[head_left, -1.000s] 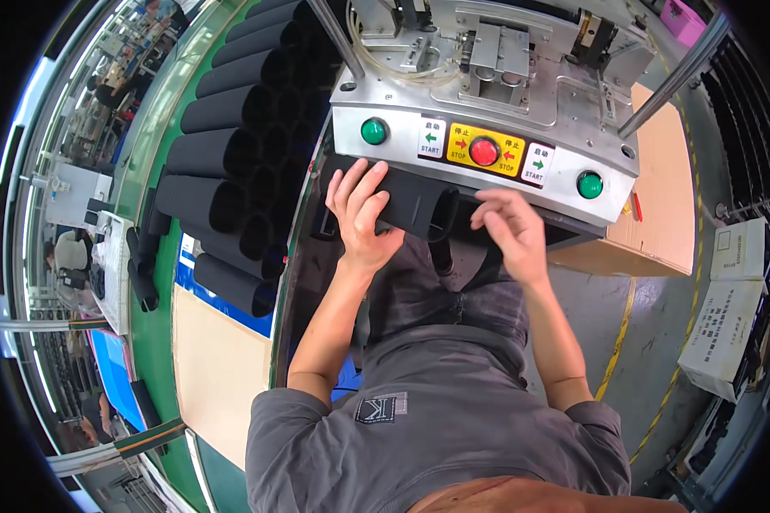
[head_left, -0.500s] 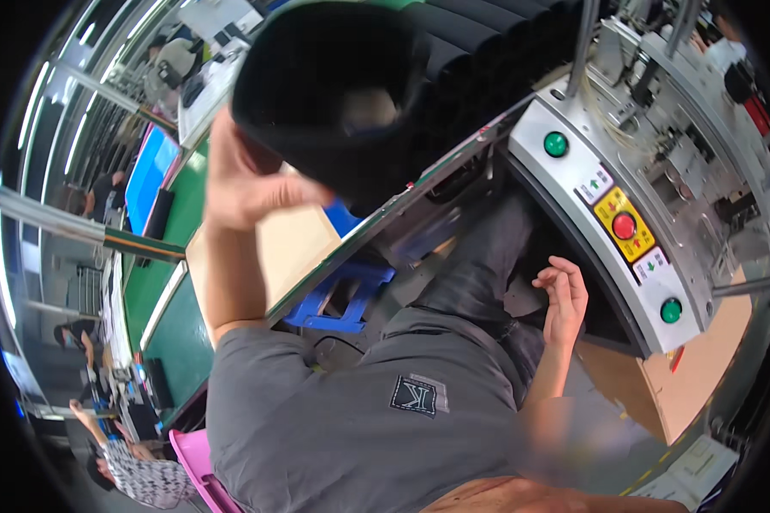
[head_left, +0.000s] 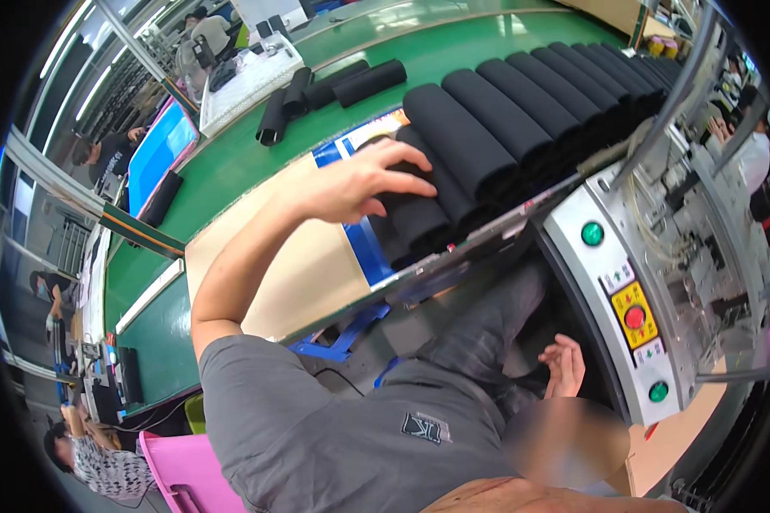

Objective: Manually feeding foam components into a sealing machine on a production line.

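Spread fingers (head_left: pixel 409 184) of the left hand (head_left: pixel 346 186) are arching over the black tube (head_left: pixel 417 222), now lowered to the left end of the row (head_left: pixel 522 103) on the counter (head_left: pixel 231 179); I'm judging it placed. The right hand (head_left: pixel 563 366) is hanging empty, loosely curled.

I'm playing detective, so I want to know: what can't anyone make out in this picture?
All in the head view:
One black tube: partly hidden by the left hand.
Area just below the right hand: smeared by a blurry patch.
Pink chair: its lower part is cut off by the bottom edge.
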Demonstrator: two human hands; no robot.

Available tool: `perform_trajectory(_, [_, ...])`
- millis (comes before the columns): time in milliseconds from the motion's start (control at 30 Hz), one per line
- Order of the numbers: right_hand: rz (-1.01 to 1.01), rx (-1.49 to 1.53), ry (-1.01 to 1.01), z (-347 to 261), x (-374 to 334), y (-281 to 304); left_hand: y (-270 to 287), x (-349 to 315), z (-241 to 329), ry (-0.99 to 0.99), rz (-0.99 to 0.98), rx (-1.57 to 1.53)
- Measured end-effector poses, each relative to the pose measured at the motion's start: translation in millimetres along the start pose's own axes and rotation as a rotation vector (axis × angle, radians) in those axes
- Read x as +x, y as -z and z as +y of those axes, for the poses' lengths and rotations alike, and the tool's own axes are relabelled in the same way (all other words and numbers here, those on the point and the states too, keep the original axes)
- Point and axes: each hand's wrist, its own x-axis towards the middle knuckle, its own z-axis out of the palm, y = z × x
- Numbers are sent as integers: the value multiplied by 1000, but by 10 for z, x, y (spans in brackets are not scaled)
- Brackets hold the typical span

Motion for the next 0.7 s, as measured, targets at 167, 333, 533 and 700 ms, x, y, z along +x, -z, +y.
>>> perform_trajectory(167, [84, -74, -102, 102, -55, 2, 342, 104, -626, -41, 84, -455])
perform_trajectory(333, [60, -169, -102, -50, 126, -243, 94, 129, -2743, 551, 686, 139])
perform_trajectory(533, [7, -272, -7, -247, 226, -473, -509, 349, -3505, 1002, 300, 494])
perform_trajectory(700, [-3, -261, -16, -302, 126, -538, -529, 362, -3075, 885, 392, 430])
